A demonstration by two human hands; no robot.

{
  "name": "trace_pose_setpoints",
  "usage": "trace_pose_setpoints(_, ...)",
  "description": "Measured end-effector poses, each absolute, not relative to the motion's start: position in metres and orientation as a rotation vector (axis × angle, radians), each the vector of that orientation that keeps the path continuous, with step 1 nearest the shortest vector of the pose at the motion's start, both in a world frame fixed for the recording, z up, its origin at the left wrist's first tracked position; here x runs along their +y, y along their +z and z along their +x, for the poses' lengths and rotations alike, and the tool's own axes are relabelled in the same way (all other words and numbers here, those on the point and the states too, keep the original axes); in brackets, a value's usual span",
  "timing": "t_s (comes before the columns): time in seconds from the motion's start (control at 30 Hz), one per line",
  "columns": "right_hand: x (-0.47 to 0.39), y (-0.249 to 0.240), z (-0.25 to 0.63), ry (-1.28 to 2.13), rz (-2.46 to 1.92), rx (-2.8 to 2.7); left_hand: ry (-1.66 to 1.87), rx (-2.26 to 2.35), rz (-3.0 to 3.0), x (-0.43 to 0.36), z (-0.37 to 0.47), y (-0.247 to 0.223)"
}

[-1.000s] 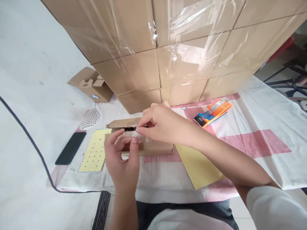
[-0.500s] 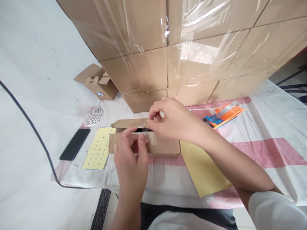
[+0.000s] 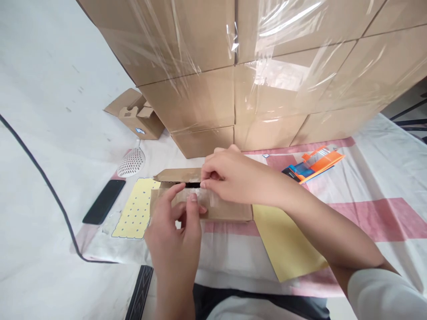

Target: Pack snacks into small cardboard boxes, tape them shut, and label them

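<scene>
A small cardboard box lies in front of me, its rear flap raised and a dark gap showing along the top. Something clear and shiny, perhaps tape, runs across the front flap by the gap. My left hand is at the box's front left, thumb and index finger apart, fingertips near the flap edge. Over the gap, my right hand is closed in a pinch at the flap edge; whatever is between its fingertips is too small to make out.
Behind stands a wall of film-wrapped cartons. An orange and blue tape dispenser lies right, yellow paper near it. Left are a dotted yellow card, black phone, white perforated object, open carton and cable.
My left hand has drawn slightly down and left from the flap, its thumb and index finger parting. My right hand has shifted a little left and down along the gap, still pinched.
</scene>
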State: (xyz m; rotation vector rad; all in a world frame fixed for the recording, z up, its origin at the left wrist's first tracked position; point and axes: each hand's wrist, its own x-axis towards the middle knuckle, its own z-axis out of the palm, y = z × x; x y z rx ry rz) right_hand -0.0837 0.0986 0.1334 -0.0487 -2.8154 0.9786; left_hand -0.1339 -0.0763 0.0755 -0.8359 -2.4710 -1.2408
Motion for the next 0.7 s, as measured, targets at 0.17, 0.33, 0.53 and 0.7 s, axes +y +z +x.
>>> trace_pose_setpoints(0.17, 0.097, 0.138, -0.086, 0.816, -0.078, -2.849, -1.180, -2.550, -0.594, -0.083, -0.128, 0.079)
trace_pose_setpoints(0.33, 0.104, 0.144, -0.089, 0.775, -0.106, -2.848, -1.146, -2.306, -0.796, -0.092, -0.144, 0.061)
trace_pose_setpoints(0.53, 0.107, 0.137, -0.096, 0.716, -0.039, -2.933, -0.930, -2.051, -1.282, -0.090, -0.156, 0.050)
trace_pose_setpoints(0.7, 0.108, 0.132, -0.101, 0.630, -0.007, -2.999, -0.793, -2.105, -1.377, -0.087, -0.154, 0.046)
